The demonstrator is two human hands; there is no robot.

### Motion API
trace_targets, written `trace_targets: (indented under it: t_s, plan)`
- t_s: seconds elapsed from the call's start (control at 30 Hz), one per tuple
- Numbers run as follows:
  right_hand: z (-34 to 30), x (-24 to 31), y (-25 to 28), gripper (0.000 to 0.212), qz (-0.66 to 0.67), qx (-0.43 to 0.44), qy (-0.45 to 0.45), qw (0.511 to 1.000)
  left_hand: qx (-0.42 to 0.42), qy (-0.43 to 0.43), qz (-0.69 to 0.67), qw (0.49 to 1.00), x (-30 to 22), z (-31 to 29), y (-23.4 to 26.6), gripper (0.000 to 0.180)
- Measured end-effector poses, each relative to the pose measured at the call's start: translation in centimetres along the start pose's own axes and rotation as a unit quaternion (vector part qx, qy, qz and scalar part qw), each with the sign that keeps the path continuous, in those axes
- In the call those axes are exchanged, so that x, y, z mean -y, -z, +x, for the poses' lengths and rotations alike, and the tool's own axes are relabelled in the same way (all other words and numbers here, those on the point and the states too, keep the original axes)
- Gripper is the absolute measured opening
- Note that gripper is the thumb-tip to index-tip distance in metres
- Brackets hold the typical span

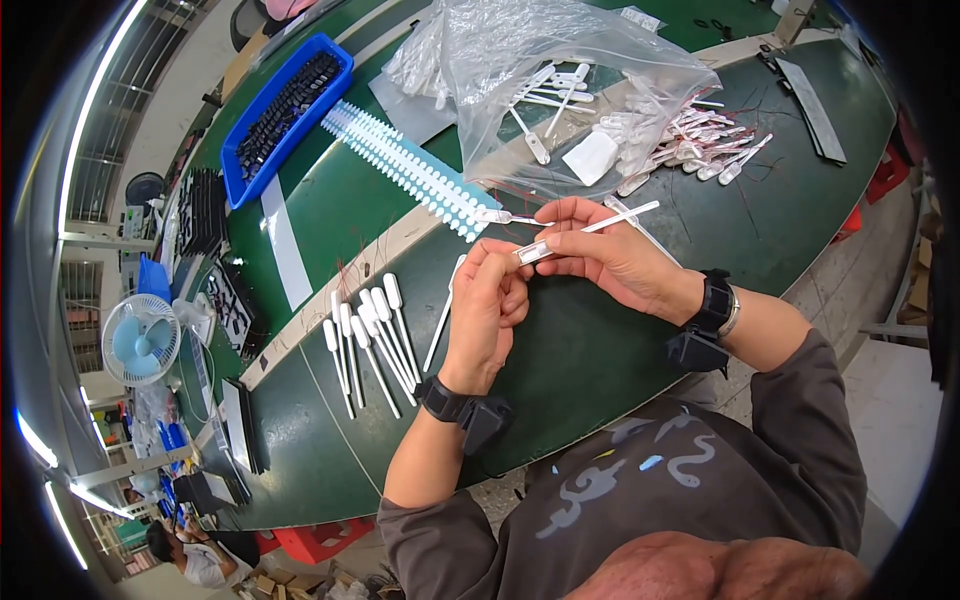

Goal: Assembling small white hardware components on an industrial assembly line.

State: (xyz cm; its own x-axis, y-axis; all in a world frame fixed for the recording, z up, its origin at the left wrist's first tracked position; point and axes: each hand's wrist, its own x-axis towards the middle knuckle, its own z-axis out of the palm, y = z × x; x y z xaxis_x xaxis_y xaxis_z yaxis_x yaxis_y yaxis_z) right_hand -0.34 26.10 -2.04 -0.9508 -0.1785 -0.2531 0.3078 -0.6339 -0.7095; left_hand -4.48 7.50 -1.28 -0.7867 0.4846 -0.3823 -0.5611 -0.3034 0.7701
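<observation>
Both hands meet over the green table around one white plastic stick housing (533,252) with an open rectangular recess in its wider end. My left hand (488,305) pinches that wide end, its other fingers curled in. My right hand (618,258) grips the housing near its middle between thumb and fingers, and the thin stem points up to the right. Just beyond the fingertips lies a small white piece with thin wires (505,216), beside a light-blue sheet of white stickers (420,180). Another white stick (445,312) lies left of my left hand.
Several finished-looking white sticks (372,335) lie in a row at the left. A blue bin (232,165) of black parts stands at the far left. Clear plastic bags (560,40) and a heap of wired white sticks (700,140) spread across the back. A fan (142,338) stands beyond the table.
</observation>
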Motion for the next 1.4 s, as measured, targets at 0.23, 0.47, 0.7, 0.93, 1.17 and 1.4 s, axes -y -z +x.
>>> trace_targets:
  t_s: [0.23,0.47,0.7,0.93,1.17,1.4]
  plan:
    - [-0.2,0.6,-0.4,0.034,-0.029,0.011,0.048,0.998,-0.002,-0.074,0.058,0.996,0.1,-0.2,-0.4,0.007]
    - [-0.3,0.3,-0.4,0.033,-0.130,0.017,0.124,0.984,0.001,-0.074,0.070,0.995,-0.1,-0.4,-0.8,0.015]
    - [-0.7,0.5,-0.8,0.034,-0.192,0.009,0.150,0.970,0.036,-0.065,0.035,0.997,0.1,-0.5,-0.4,0.019]
    - [-0.8,0.1,-0.8,0.034,-0.208,0.017,0.178,0.962,0.033,-0.047,0.024,0.998,-0.1,-0.6,-0.7,0.019]
    - [-1.2,0.2,-1.1,0.033,-0.214,0.017,0.174,0.961,0.034,-0.034,0.019,0.999,-0.2,-0.7,-0.8,0.015]
    - [-1.0,-0.2,-1.1,0.035,-0.229,0.026,0.181,0.956,0.056,0.013,-0.044,0.997,-0.3,-0.4,0.0,0.013]
